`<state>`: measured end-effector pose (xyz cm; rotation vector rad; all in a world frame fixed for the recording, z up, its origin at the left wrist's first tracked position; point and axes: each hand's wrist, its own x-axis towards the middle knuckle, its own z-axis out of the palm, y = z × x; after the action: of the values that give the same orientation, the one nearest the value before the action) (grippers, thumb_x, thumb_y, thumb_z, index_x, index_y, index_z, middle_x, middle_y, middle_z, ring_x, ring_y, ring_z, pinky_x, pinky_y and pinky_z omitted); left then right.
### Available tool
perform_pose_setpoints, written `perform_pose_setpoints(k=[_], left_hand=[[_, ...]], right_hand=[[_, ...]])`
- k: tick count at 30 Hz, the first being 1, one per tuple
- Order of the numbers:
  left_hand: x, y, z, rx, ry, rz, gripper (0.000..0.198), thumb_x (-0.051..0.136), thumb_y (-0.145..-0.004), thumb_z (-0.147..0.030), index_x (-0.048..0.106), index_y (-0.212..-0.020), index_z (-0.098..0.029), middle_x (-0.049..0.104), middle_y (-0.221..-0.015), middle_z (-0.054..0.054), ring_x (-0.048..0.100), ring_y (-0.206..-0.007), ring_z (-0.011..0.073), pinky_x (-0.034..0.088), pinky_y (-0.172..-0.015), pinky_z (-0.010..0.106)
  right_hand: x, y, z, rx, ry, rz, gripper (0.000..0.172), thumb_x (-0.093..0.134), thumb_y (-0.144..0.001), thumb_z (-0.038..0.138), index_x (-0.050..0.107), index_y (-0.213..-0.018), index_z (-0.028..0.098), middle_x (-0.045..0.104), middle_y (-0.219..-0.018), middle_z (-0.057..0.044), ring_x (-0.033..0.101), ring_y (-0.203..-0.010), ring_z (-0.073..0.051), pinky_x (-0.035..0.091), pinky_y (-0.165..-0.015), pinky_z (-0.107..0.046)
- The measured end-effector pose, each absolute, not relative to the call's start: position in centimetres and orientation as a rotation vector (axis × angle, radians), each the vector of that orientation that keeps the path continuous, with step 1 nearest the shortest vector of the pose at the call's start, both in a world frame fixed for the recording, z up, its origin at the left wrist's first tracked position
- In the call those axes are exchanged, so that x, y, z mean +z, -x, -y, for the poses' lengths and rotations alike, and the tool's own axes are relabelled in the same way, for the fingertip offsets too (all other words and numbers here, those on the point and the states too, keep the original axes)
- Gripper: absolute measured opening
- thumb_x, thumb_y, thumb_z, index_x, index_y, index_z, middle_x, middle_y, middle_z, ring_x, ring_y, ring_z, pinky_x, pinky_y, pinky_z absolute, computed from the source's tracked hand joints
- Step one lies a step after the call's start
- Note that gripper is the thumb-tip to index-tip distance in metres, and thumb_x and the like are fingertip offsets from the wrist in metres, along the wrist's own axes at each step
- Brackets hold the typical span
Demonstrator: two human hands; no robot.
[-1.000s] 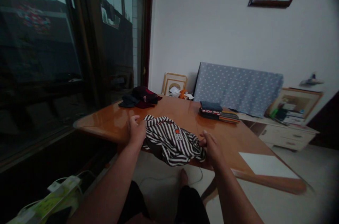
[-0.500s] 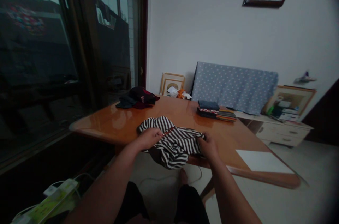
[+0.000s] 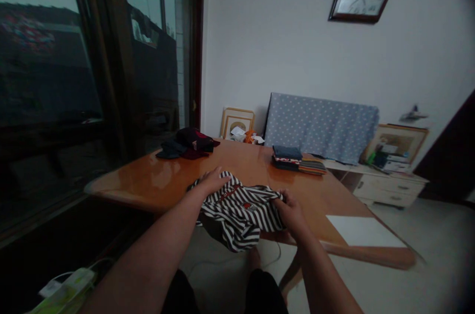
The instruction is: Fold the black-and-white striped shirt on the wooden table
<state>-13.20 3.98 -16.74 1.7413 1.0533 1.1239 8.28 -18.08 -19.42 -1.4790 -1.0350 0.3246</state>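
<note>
A black-and-white striped garment (image 3: 256, 210), with a row of small buttons on a reddish-brown strip and a small red patch, lies bunched at the table's near edge. Part of it hangs over that edge. My left hand (image 3: 214, 181) rests on its upper left part, thumb and fingers apart, though the cloth and the hand itself hide some fingertips. On the garment's right side, my right hand (image 3: 290, 209) pinches the cloth between thumb and fingers.
The wooden table (image 3: 163, 180) bears dark caps (image 3: 189, 143) at the back left, folded clothes (image 3: 297, 159) at the back right and a white sheet (image 3: 365, 231) on the right. A power strip (image 3: 67, 289) is low on the left. Behind stands a white cabinet (image 3: 389, 188).
My left hand has left the button strip and moved to the garment's upper left, its fingers now more extended. The red patch has come into sight. My right hand keeps its hold.
</note>
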Motion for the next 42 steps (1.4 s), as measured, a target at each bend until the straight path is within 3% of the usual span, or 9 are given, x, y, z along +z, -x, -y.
perform_pose_setpoints(k=[5,12,16,23,29,34,36,39,42], left_hand=[[-15.7,12.7,-4.2,1.204,-1.689,-1.030,0.020,0.075,-0.066,-0.035,0.064,-0.075,-0.022,0.071,-0.080,0.002,0.066,-0.090,0.0267,0.048,-0.078,0.031],[-9.5,15.6,-6.1,1.804,-1.465,-0.873,0.029,0.057,-0.086,-0.040,0.067,-0.101,-0.018,0.068,-0.092,0.002,0.061,-0.089,0.0186,0.046,-0.074,0.024],[-11.6,20.2,-5.8,1.941,-1.544,-1.036,0.021,0.053,-0.087,-0.035,0.064,-0.082,-0.019,0.061,-0.076,-0.001,0.056,-0.076,0.0158,0.042,-0.068,0.023],[-18.2,24.3,-3.9,1.575,-1.892,-1.588,0.006,0.056,-0.081,-0.026,0.060,-0.078,-0.023,0.063,-0.084,0.004,0.059,-0.084,0.0223,0.045,-0.079,0.032],[-16.3,20.5,-1.4,1.317,-2.161,-0.969,0.031,0.066,-0.069,-0.019,0.070,-0.098,-0.027,0.071,-0.105,0.006,0.063,-0.101,0.0269,0.044,-0.099,0.037],[-16.3,19.7,0.8,1.009,-2.155,-0.855,0.027,0.081,-0.051,-0.020,0.072,-0.074,-0.031,0.074,-0.091,0.002,0.060,-0.105,0.0316,0.024,-0.117,0.044],[-16.2,20.3,1.6,0.937,-2.246,-0.874,0.017,0.078,-0.057,-0.022,0.071,-0.069,-0.031,0.072,-0.085,0.002,0.059,-0.104,0.0309,0.021,-0.117,0.044],[-15.8,21.6,2.6,0.769,-2.385,-0.854,0.006,0.076,-0.065,-0.028,0.071,-0.069,-0.029,0.069,-0.076,0.001,0.061,-0.092,0.0279,0.030,-0.109,0.042],[-15.6,23.1,3.0,0.608,-2.338,-0.832,0.016,0.078,-0.068,-0.037,0.068,-0.061,-0.027,0.063,-0.064,0.001,0.058,-0.071,0.0233,0.041,-0.092,0.037]], right_hand=[[-18.5,-9.7,17.4,0.224,1.536,0.955,0.020,0.063,-0.069,0.036,0.061,-0.084,0.022,0.063,-0.074,0.001,0.056,-0.072,-0.020,0.043,-0.068,-0.029],[-14.5,-12.9,14.5,-0.296,1.584,0.800,0.027,0.057,-0.076,0.038,0.062,-0.096,0.021,0.065,-0.087,-0.003,0.057,-0.080,-0.021,0.042,-0.075,-0.031],[-15.9,-13.7,15.3,-0.398,1.710,0.880,0.025,0.053,-0.080,0.035,0.063,-0.098,0.021,0.066,-0.088,-0.004,0.057,-0.081,-0.022,0.040,-0.075,-0.032],[-21.6,-13.2,18.8,-0.164,1.947,1.115,0.018,0.055,-0.078,0.033,0.065,-0.091,0.024,0.067,-0.084,-0.003,0.059,-0.081,-0.023,0.041,-0.074,-0.033],[-20.6,-13.3,19.6,-0.066,1.897,1.110,0.035,0.056,-0.083,0.055,0.067,-0.090,0.022,0.069,-0.089,-0.005,0.062,-0.083,-0.024,0.044,-0.074,-0.033],[-21.1,-13.6,19.4,-0.107,1.954,1.054,0.038,0.059,-0.081,0.056,0.070,-0.093,0.021,0.071,-0.087,-0.007,0.064,-0.082,-0.025,0.044,-0.072,-0.034],[-22.0,-13.6,19.4,-0.106,1.976,1.052,0.041,0.059,-0.081,0.056,0.071,-0.099,0.021,0.072,-0.090,-0.008,0.064,-0.083,-0.026,0.044,-0.071,-0.034],[-23.0,-13.5,19.3,-0.100,2.039,1.069,0.043,0.056,-0.083,0.055,0.071,-0.104,0.021,0.073,-0.093,-0.010,0.065,-0.085,-0.028,0.043,-0.071,-0.035],[-23.5,-13.4,19.2,-0.090,2.089,1.092,0.043,0.055,-0.084,0.055,0.070,-0.106,0.021,0.073,-0.094,-0.010,0.065,-0.085,-0.028,0.043,-0.070,-0.035]])
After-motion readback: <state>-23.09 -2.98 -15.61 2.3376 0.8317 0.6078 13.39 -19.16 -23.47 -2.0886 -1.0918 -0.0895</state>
